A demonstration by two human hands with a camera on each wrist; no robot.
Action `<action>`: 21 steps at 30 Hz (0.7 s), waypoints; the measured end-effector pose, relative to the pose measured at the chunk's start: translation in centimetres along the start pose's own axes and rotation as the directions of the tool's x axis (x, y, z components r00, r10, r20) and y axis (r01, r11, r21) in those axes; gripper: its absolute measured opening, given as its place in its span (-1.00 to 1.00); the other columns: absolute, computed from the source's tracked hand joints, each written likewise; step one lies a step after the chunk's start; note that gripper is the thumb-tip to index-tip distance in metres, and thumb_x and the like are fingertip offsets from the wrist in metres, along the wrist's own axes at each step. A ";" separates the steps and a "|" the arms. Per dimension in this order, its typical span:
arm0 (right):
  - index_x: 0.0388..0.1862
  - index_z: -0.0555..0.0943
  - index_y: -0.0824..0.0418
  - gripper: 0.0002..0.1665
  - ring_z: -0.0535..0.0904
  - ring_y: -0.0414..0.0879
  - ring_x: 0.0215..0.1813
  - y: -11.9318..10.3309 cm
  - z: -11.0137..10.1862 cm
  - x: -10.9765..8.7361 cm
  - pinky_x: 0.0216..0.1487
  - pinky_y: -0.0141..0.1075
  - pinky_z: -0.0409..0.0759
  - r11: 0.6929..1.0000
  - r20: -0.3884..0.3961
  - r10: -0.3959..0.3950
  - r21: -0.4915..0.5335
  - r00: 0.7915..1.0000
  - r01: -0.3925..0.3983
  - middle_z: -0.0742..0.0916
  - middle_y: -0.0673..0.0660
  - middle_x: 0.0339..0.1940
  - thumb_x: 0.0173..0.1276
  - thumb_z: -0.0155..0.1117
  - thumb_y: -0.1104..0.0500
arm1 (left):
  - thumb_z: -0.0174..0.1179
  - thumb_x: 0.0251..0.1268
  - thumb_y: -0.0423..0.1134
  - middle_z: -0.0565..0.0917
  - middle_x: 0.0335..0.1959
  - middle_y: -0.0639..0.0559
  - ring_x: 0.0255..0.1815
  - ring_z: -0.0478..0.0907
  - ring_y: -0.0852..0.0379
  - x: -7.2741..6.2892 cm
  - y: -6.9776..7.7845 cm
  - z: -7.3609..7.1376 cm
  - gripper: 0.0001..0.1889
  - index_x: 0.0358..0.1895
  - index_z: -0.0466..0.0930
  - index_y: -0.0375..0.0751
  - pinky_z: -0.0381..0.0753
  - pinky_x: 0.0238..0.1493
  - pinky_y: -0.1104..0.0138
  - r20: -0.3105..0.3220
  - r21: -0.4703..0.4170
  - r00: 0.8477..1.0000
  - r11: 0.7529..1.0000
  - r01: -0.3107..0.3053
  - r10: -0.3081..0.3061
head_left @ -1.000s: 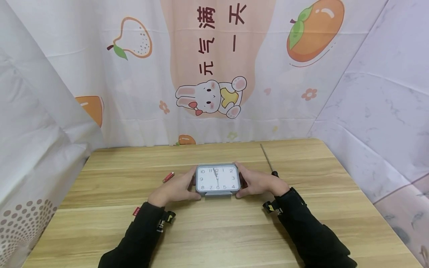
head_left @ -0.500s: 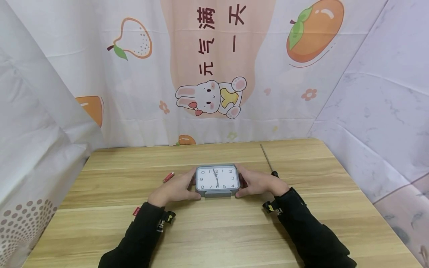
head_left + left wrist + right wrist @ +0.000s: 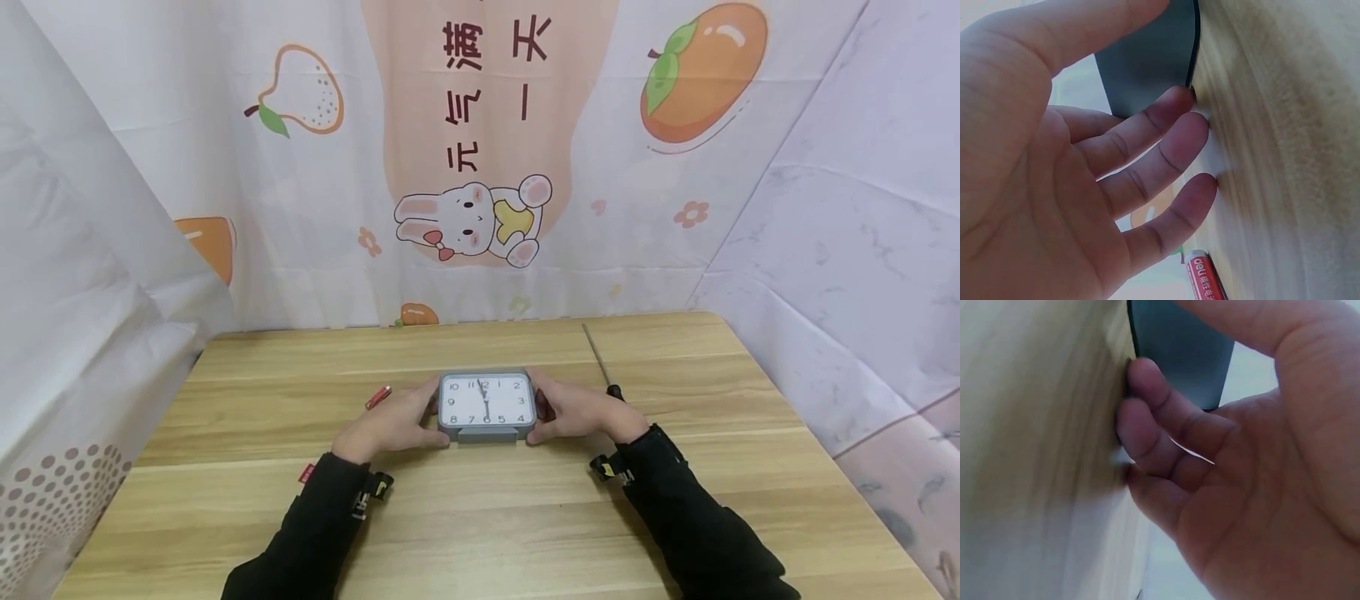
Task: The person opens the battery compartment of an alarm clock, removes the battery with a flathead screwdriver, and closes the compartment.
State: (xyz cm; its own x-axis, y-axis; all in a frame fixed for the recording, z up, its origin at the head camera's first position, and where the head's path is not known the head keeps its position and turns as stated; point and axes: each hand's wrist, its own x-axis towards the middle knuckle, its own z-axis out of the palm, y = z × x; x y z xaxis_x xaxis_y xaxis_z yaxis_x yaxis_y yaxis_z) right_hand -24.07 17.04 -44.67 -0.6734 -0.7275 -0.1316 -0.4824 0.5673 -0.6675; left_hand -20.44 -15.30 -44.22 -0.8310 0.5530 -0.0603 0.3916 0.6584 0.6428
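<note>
A grey rectangular alarm clock (image 3: 487, 404) sits in the middle of the table, its white numbered face turned up toward the head camera. My left hand (image 3: 393, 423) holds its left end, thumb at the near corner and forefinger at the far corner. At the right end my right hand (image 3: 581, 410) grips it the same way. Both wrist views show the clock's dark side (image 3: 1147, 62) against the tabletop, with the other fingertips (image 3: 1138, 422) bent beside it, down at the wood. The clock's back is hidden.
A red battery (image 3: 378, 397) lies just beyond my left hand. Behind my right wrist lies a screwdriver (image 3: 598, 357), its dark handle partly covered. A small red piece (image 3: 307, 472) shows by my left sleeve. Printed curtains enclose the wooden table (image 3: 480, 533).
Over the last second the clock has tipped slightly, with its near edge and grey lower strip showing more. Both hands keep their places at its ends. The view has shifted a little.
</note>
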 end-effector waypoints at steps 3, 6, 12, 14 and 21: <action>0.46 0.16 0.19 -0.02 0.56 -0.08 -0.27 0.1 0.1 -0.2 -0.24 -0.28 0.52 0.999 -0.025 0.008 -0.036 1.000 -0.009 0.66 0.06 -0.28 0.26 0.56 0.03 | 0.50 0.19 -0.19 0.63 0.11 -0.06 0.05 0.54 0.07 -0.1 0.0 0.0 -0.17 0.48 0.27 -0.27 0.51 0.16 0.12 -0.001 0.000 1.000 1.000 0.003 -0.003; 0.49 0.18 0.16 -0.04 0.57 -0.10 -0.26 0.1 0.2 -0.3 -0.23 -0.26 0.54 0.999 -0.042 0.013 -0.042 0.999 -0.015 0.67 0.04 -0.27 0.28 0.54 0.06 | 0.47 0.23 -0.19 0.65 0.10 -0.08 0.07 0.57 0.04 -0.3 0.0 -0.1 -0.27 0.43 0.36 -0.26 0.53 0.15 0.11 -0.009 0.010 1.000 1.000 -0.004 0.005; 0.52 0.16 0.20 -0.01 0.57 -0.11 -0.23 -0.3 0.0 -0.3 -0.19 -0.24 0.55 0.998 -0.044 0.027 -0.055 0.999 -0.030 0.66 0.02 -0.25 0.28 0.54 0.06 | 0.45 0.26 -0.17 0.66 0.05 -0.05 0.02 0.56 0.05 -0.4 -0.2 -0.1 -0.32 0.40 0.41 -0.25 0.55 0.10 0.12 -0.014 0.022 1.000 1.000 -0.020 0.020; 0.55 0.13 0.23 0.04 0.58 -0.10 -0.21 -0.3 0.0 -0.3 -0.16 -0.24 0.55 0.998 -0.046 0.031 -0.059 0.998 -0.033 0.67 0.02 -0.23 0.28 0.54 0.05 | 0.45 0.26 -0.17 0.65 0.05 -0.04 0.01 0.56 0.05 -0.4 -0.4 -0.1 -0.32 0.39 0.41 -0.26 0.55 0.10 0.12 -0.015 0.025 1.000 0.999 -0.023 0.024; 0.61 0.06 0.32 0.12 0.62 -0.05 -0.10 -0.1 -0.1 -0.3 -0.04 -0.16 0.58 0.997 -0.061 0.036 -0.073 0.997 -0.041 0.68 0.04 -0.16 0.29 0.53 0.06 | 0.43 0.28 -0.14 0.65 0.12 -0.09 0.08 0.58 0.04 -0.4 -0.3 -0.1 -0.30 0.43 0.39 -0.28 0.54 0.16 0.12 -0.029 0.070 0.999 0.997 -0.015 0.017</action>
State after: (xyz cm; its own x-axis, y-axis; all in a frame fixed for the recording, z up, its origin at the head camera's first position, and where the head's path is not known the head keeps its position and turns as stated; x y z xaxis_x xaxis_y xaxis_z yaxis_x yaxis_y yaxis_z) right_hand -23.83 17.23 -44.48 -0.7232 -0.6817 -0.1108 -0.4942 0.6229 -0.6065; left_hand -20.23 -15.80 -44.30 -0.8350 0.5496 -0.0272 0.4312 0.6842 0.5883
